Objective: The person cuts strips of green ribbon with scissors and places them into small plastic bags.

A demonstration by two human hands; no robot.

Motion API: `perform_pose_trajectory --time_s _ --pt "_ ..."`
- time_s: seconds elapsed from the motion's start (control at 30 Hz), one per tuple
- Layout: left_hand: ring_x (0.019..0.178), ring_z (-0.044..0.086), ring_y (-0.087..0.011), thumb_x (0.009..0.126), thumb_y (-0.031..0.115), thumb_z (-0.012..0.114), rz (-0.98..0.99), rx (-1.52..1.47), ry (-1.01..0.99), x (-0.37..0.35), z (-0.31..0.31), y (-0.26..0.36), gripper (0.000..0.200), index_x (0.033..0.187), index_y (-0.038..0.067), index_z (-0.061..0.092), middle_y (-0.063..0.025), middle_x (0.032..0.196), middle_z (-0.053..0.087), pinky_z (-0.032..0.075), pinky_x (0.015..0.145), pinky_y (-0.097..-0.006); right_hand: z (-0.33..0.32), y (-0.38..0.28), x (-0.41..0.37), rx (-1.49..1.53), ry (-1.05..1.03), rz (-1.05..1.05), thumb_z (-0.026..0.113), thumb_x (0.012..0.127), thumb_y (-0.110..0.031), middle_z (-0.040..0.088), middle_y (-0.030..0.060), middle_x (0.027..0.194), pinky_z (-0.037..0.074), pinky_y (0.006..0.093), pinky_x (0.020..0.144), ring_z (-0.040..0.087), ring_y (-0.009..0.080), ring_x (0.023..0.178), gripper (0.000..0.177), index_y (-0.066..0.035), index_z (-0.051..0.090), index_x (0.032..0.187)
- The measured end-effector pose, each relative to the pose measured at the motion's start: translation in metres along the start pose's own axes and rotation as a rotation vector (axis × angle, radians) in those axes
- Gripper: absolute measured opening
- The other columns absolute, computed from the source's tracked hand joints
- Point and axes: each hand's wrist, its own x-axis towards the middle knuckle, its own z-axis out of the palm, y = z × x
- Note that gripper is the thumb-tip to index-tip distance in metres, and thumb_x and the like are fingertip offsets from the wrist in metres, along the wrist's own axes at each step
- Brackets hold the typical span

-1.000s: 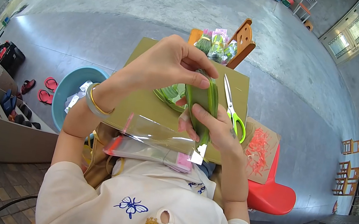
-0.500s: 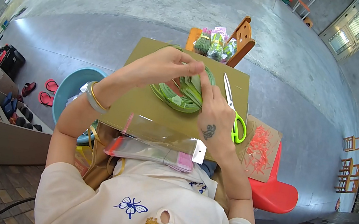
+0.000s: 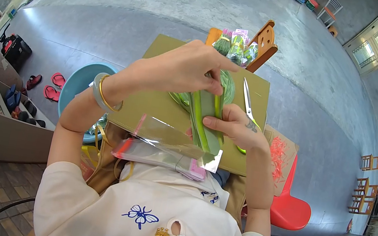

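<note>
The leaf bundle (image 3: 208, 116) is long, flat and green—bright yellow-green strips run along a duller grey-green face. It slants slightly above the tabletop (image 3: 149, 104), gripped by the fingers of the right hand (image 3: 238, 126), its lower end towards the wearer. Behind it, slender green leaves (image 3: 228, 87) lie looped on the tabletop, partly hidden.

There are two hands (image 3: 192, 68) (image 3: 242, 127), one pair of scissors (image 3: 247, 99), one blue tub (image 3: 74, 85) and one red chair (image 3: 290, 212)
</note>
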Motion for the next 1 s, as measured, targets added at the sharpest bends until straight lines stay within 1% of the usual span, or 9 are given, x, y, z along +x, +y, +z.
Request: perform_pose_trajectory --time_s 0.07,0.17,0.3,0.37,0.47,0.6,0.67,0.8,1.0 --pt "0.072 0.065 -0.0151 0.077 0.001 0.064 0.041 -0.042 0.275 -0.001 0.012 -0.01 0.034 0.11 0.005 0.062 -0.0115 0.083 0.067 0.051 0.066 -0.0257 -0.003 0.009 0.005 0.008 0.139 0.017 0.052 0.091 -0.017 0.06 0.015 0.11 0.047 0.029 0.085 0.061 0.0161 0.091 0.032 0.004 0.051 0.114" --pt "0.076 0.066 -0.0151 0.08 -0.003 0.059 -0.092 -0.04 0.402 -0.018 0.013 -0.015 0.033 0.111 0.006 0.061 -0.0094 0.088 0.068 0.052 0.068 -0.024 -0.005 0.015 0.003 0.608 0.269 -0.29 0.043 0.094 -0.017 0.056 0.0196 0.115 0.047 0.0364 0.091 0.059 0.023 0.101 0.033 0.004 0.045 0.119" --pt "0.074 0.065 -0.0135 0.079 -0.007 0.057 -0.007 -0.391 0.047 -0.04 0.034 -0.017 0.031 0.105 0.006 0.065 -0.0063 0.087 0.069 0.052 0.066 -0.0228 -0.026 0.028 0.007 1.098 0.085 -0.363 0.035 0.097 -0.017 0.046 0.0224 0.126 0.046 0.0421 0.094 0.053 0.0308 0.11 0.036 0.005 0.036 0.125" --pt "0.073 0.065 -0.0131 0.078 -0.008 0.059 0.021 -0.465 -0.104 -0.045 0.036 -0.016 0.028 0.1 0.006 0.068 -0.0059 0.085 0.069 0.052 0.065 -0.0229 -0.025 0.03 0.007 1.145 -0.029 -0.365 0.035 0.097 -0.018 0.046 0.0216 0.126 0.045 0.0424 0.094 0.052 0.0308 0.111 0.037 0.006 0.037 0.125" --pt "0.065 0.064 -0.0125 0.075 -0.008 0.06 0.129 -0.476 -0.02 -0.041 0.048 -0.021 0.027 0.095 0.009 0.07 -0.0065 0.078 0.068 0.053 0.061 -0.0246 -0.018 0.029 0.005 1.16 -0.051 -0.317 0.035 0.097 -0.02 0.046 0.0209 0.126 0.043 0.0431 0.096 0.05 0.0306 0.113 0.039 0.006 0.038 0.125" --pt "0.065 0.064 -0.0124 0.072 -0.009 0.062 0.191 -0.501 0.05 -0.036 0.056 -0.024 0.026 0.091 0.006 0.07 -0.0062 0.075 0.067 0.052 0.062 -0.0244 -0.016 0.027 0.001 1.159 -0.133 -0.301 0.034 0.097 -0.023 0.046 0.0207 0.127 0.038 0.0438 0.099 0.048 0.0302 0.116 0.041 0.005 0.039 0.127" --pt "0.067 0.064 -0.0122 0.071 -0.01 0.062 0.239 -0.457 0.106 -0.035 0.057 -0.024 0.026 0.09 0.005 0.07 -0.0063 0.075 0.067 0.052 0.063 -0.0244 -0.012 0.024 -0.001 1.157 -0.06 -0.278 0.034 0.097 -0.023 0.046 0.0209 0.127 0.037 0.0436 0.1 0.047 0.0295 0.117 0.042 0.005 0.038 0.128" --pt "0.07 0.064 -0.012 0.072 -0.009 0.063 0.126 -0.527 0.071 -0.038 0.066 -0.025 0.022 0.088 0.004 0.069 -0.0063 0.076 0.067 0.051 0.065 -0.0239 -0.007 0.019 -0.004 1.161 0.024 -0.253 0.034 0.096 -0.022 0.044 0.0212 0.129 0.037 0.0431 0.1 0.045 0.0284 0.119 0.042 0.004 0.038 0.129" --pt "0.069 0.062 -0.0088 0.074 -0.004 0.066 0.133 -0.585 0.099 -0.041 0.067 -0.022 0.016 0.088 0.003 0.069 -0.0038 0.074 0.066 0.049 0.062 -0.0223 -0.011 0.025 -0.004 1.187 -0.165 -0.303 0.032 0.096 -0.022 0.044 0.0207 0.13 0.037 0.0436 0.1 0.043 0.0287 0.121 0.043 0.003 0.036 0.13"
